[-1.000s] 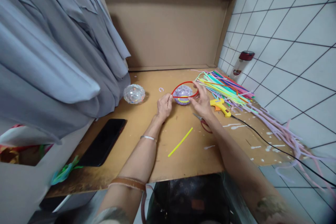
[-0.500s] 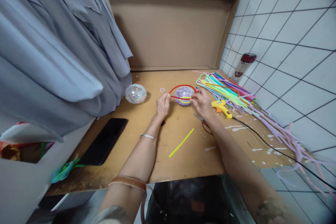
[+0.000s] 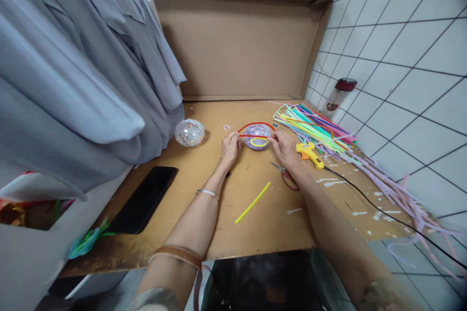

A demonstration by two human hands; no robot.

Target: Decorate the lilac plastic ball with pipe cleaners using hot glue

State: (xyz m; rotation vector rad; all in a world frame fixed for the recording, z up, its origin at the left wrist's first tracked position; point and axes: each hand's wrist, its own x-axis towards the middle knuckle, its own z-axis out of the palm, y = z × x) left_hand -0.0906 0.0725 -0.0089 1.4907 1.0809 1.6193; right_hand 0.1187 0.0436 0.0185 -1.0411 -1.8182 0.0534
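From my feed, grey cloth [image 3: 80, 68] crowds the left edge of the tabletop [image 3: 197, 167], so I have little room on that side. A black phone [image 3: 146, 199] lies near that edge, and a stretch of tabletop runs between it and the left forearm. A clear beaded bowl [image 3: 190, 132] sits just beside the cloth. At the back, a cardboard panel [image 3: 241, 43] stands upright and closes off the far edge. A yellow strip [image 3: 252, 202] lies between the forearms, with tabletop around it as far as the front edge. To the right, scissors [image 3: 286, 178] and a yellow glue gun [image 3: 311, 155] lie close to the right wrist, and a bundle of coloured strips [image 3: 314, 124] reaches towards the tiled wall [image 3: 397, 48], leaving that side tight.

My left hand [image 3: 230, 147] is pinched closed on the left end of a red strip [image 3: 254, 136], bent into a loop. The loop hangs in front of a purple bowl [image 3: 257, 129]; I can't tell whether they touch. My right hand [image 3: 283, 147] has its fingertips closed on the loop's right end. The two hands are apart, the red strip spanning the gap.
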